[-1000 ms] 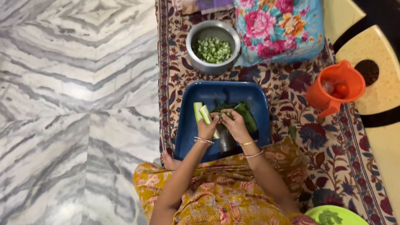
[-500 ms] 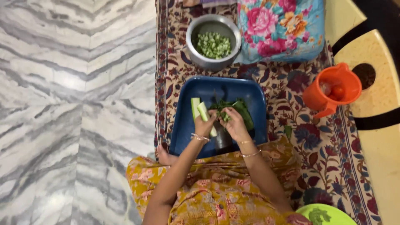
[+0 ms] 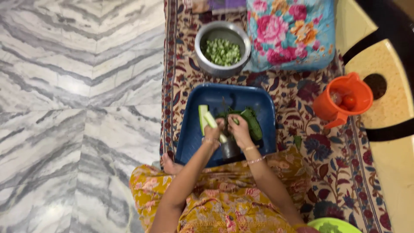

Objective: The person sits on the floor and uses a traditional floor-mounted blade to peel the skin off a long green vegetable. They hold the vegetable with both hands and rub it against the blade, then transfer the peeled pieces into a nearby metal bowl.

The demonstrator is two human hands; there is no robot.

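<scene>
A blue plastic tray [image 3: 192,136] lies on the patterned mat in front of me. My left hand [image 3: 213,130] is closed around a pale green peeled vegetable strip [image 3: 210,119] over the tray. Another pale strip [image 3: 202,116] lies just left of it. My right hand [image 3: 238,130] pinches a small green piece beside a heap of dark green peels [image 3: 251,121]. A dark upright cutter base [image 3: 229,149] stands between my wrists, mostly hidden. A steel bowl [image 3: 206,38] of chopped green pieces [image 3: 222,51] sits beyond the tray.
An orange plastic jug [image 3: 333,107] holding tomatoes stands to the right on the floral mat [image 3: 302,95]. A floral pillow [image 3: 291,32] lies at the top. A bright green plate [image 3: 334,225] shows at the bottom right. Grey-veined marble floor [image 3: 77,112] spreads left.
Both hands have drawn slightly closer to my body over the tray, and the strip in my left hand has slid down. The view has shifted a little.
</scene>
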